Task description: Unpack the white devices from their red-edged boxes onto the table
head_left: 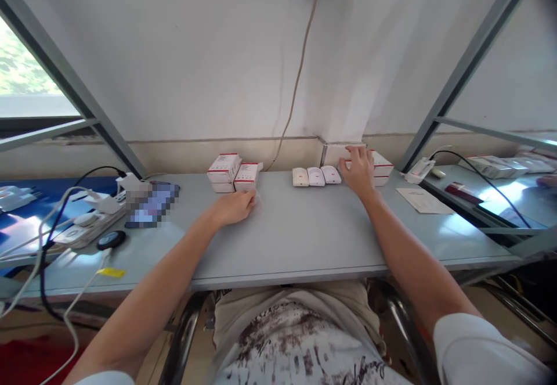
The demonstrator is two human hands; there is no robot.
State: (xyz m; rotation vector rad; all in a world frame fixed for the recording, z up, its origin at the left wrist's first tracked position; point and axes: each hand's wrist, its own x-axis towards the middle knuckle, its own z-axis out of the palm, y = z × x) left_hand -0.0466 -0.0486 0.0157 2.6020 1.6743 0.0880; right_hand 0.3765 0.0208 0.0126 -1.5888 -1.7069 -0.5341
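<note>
My left hand is closed at the front of the left group of small white-and-red boxes. Something thin and clear seems to hang at its fingertips, too faint to make out. Beside that group is a lower box with its flap raised. On the right, my right hand reaches over white-and-red boxes, fingers apart and bent down, partly covering them. Three small rounded white devices stand in a row just left of my right hand.
A grey table spans the view. At the left lie a phone, a power strip with cables and a black round device. A paper sheet and white adapter lie at the right.
</note>
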